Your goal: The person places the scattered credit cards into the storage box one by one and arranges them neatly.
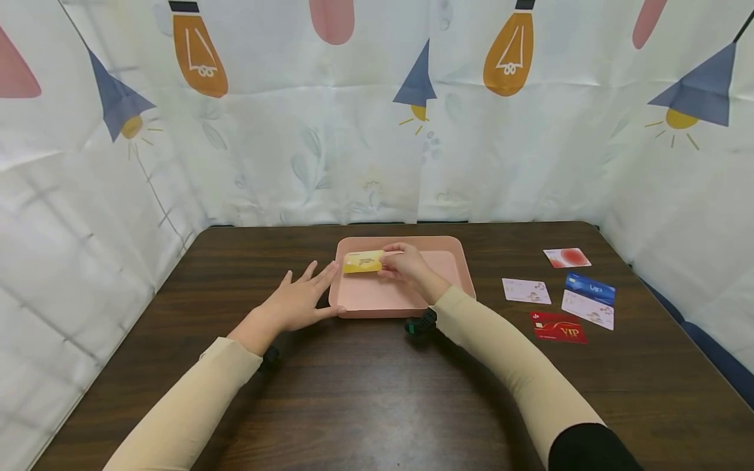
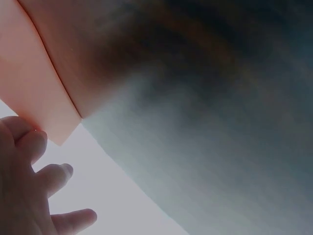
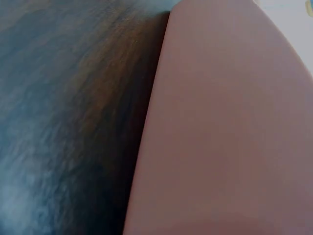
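A yellow card (image 1: 362,261) is in the left part of a pink tray (image 1: 400,313). My right hand (image 1: 406,265) reaches over the tray's front side and pinches the card's right end between thumb and fingers. With fingers spread, my left hand (image 1: 303,301) touches the tray's left side. In the left wrist view, fingertips of the left hand (image 2: 24,181) are against the tray's outer wall (image 2: 44,73). The right wrist view holds mostly the tray's outer wall (image 3: 210,122); the right hand is hidden there.
Right of the tray, several cards lie on the dark wooden table (image 1: 365,399): a red-and-white card (image 1: 567,258), a pale card (image 1: 526,291), a red VIP card (image 1: 558,328), and a blue VIP card (image 1: 589,288) partly under another pale card (image 1: 588,309). A patterned curtain (image 1: 365,144) stands behind.
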### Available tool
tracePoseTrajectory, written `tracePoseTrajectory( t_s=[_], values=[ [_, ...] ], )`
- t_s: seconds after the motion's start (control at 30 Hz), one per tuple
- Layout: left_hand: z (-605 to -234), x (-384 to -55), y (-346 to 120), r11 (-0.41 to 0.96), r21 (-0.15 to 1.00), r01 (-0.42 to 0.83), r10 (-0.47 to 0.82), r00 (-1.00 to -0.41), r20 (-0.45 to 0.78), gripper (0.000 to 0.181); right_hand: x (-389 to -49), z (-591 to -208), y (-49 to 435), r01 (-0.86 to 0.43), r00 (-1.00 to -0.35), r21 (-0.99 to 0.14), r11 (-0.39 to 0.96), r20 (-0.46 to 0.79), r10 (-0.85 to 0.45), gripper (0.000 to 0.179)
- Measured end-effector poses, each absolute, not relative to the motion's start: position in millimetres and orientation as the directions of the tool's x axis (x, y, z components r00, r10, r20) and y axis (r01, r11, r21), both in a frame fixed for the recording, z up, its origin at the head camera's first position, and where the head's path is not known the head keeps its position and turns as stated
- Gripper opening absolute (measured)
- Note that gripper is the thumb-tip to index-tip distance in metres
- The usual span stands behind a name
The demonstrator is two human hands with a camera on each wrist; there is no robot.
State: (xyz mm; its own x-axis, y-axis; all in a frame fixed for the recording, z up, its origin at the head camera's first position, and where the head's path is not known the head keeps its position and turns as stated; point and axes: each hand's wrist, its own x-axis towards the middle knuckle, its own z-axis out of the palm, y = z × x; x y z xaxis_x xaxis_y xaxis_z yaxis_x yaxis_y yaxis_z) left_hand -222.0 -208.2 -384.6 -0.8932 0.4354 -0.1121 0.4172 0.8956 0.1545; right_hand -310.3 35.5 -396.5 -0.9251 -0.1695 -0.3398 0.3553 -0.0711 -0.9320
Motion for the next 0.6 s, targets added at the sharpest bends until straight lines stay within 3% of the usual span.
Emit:
tracePoseTrajectory(
  t_s=[0.6],
  values=[
    [-384.0,-223.7,-209.4,0.895,0.154,0.418,0.437,-0.892,-0.116,0.097,-317.8,-396.8,27.3,0.371,-0.922,-0.925,-0.076,-0.358,-0.144,0.038]
  ],
)
